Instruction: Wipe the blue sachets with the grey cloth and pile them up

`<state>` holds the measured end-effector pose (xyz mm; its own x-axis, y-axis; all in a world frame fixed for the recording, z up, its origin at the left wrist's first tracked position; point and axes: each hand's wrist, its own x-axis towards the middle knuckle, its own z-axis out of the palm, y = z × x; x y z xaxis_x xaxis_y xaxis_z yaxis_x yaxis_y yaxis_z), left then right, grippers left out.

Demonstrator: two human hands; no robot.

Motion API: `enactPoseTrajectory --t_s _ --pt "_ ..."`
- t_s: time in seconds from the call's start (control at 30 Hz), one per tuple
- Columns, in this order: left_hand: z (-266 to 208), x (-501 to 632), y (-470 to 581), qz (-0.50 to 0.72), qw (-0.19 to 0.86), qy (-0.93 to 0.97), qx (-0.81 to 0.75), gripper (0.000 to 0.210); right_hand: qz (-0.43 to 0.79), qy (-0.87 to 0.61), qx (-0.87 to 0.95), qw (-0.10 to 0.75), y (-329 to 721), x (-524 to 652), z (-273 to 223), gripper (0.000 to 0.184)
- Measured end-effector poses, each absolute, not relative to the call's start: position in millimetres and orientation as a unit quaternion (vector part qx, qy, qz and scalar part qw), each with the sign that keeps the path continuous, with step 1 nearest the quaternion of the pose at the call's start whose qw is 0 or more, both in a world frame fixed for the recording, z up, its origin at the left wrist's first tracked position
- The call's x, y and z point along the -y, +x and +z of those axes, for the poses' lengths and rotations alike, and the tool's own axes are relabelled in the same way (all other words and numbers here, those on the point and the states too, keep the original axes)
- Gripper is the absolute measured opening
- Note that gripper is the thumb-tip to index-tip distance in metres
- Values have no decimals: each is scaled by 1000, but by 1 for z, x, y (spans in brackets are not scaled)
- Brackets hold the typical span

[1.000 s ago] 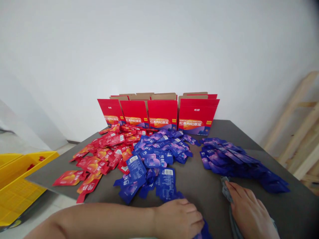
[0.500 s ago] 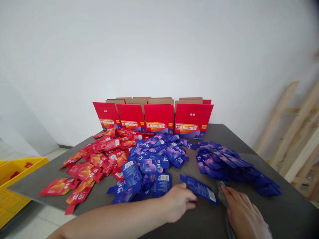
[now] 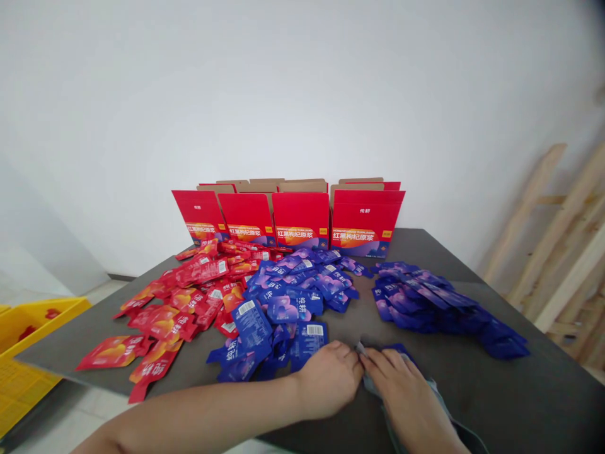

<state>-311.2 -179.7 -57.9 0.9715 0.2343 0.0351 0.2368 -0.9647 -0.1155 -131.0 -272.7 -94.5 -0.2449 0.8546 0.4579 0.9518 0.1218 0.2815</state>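
Observation:
My left hand is closed at the near end of a blue pouch, which is mostly covered by my hands. My right hand lies over that pouch with a grey cloth under its fingers, the fingertips close against my left hand. The cloth trails down beneath my right wrist. Just left of my hands is a loose pile of blue pouches. To the right, more blue pouches lie overlapped in a neater stack.
Red pouches are heaped on the left of the dark table. Open red cartons stand in a row at the back, before a white wall. A yellow crate is at the left, and wooden slats lean at the right.
My right hand has moved left with the cloth, onto the blue pouch and up to my left hand. The pouch, in plain sight before, is now mostly covered.

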Motion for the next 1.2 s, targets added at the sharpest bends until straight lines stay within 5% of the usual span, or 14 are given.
enactPoseTrajectory --t_s 0.4,0.67,0.87,0.97,1.1,1.2 --pt "-61 174 -311 -50 106 -988 99 10 -331 -649 683 57 -48 294 -108 44" --pt "-57 169 -300 -73 153 -985 29 13 -302 -587 738 137 -117 282 -98 53" --pt "-54 169 -304 -36 119 -991 48 7 -298 -649 697 72 -65 288 -127 51" --pt "-46 162 -305 -1 15 -994 108 8 -276 -668 687 75 -32 293 -130 47" --pt "-39 150 -298 -36 -397 -870 290 3 -277 -675 674 116 -28 299 -109 49" --pt "-44 145 -287 -37 -585 -749 307 11 -291 -660 676 151 -59 297 -87 58"
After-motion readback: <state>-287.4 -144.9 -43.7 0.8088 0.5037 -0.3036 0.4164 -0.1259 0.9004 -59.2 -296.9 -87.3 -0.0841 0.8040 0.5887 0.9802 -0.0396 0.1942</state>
